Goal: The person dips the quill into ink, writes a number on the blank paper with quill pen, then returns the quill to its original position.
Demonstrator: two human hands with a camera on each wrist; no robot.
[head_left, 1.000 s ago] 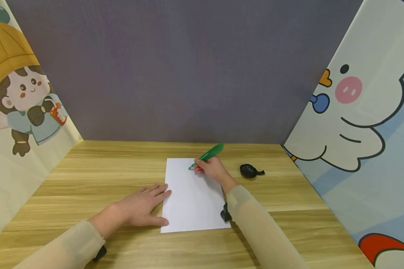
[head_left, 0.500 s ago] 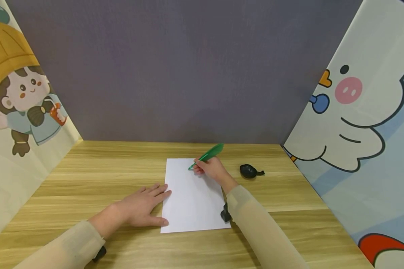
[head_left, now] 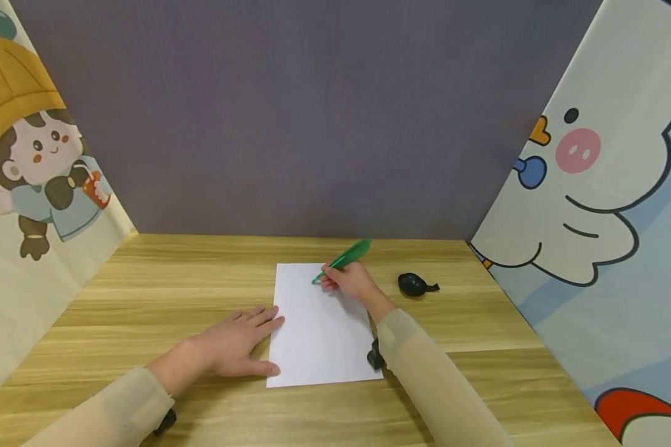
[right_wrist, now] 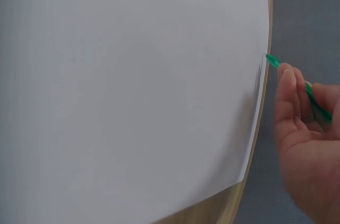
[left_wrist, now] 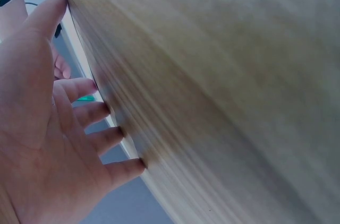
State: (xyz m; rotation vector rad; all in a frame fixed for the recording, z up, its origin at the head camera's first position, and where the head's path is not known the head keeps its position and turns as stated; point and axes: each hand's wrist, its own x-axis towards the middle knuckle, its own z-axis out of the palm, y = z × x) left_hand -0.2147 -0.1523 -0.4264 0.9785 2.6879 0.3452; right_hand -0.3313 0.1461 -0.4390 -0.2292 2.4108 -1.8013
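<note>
on paper (head_left: 319,329), right hand (head_left: 353,280) holding pen (head_left: 343,257)

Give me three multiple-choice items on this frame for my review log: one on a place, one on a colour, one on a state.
1. Where does the black object lie?
A. on the paper
B. on the table, right of the paper
C. under the left hand

2. What colour is the pen?
A. green
B. red
C. black

3. How is the left hand placed?
A. curled in a fist off the table
B. pinching the pen
C. flat, fingers straight, at the paper's left edge

Key:
1 B, it sits on the wooden table apart from the white paper.
2 A, the barrel in the right hand is green in head and right wrist views.
3 C, the fingers lie straight, their tips touching the sheet's edge.
</note>
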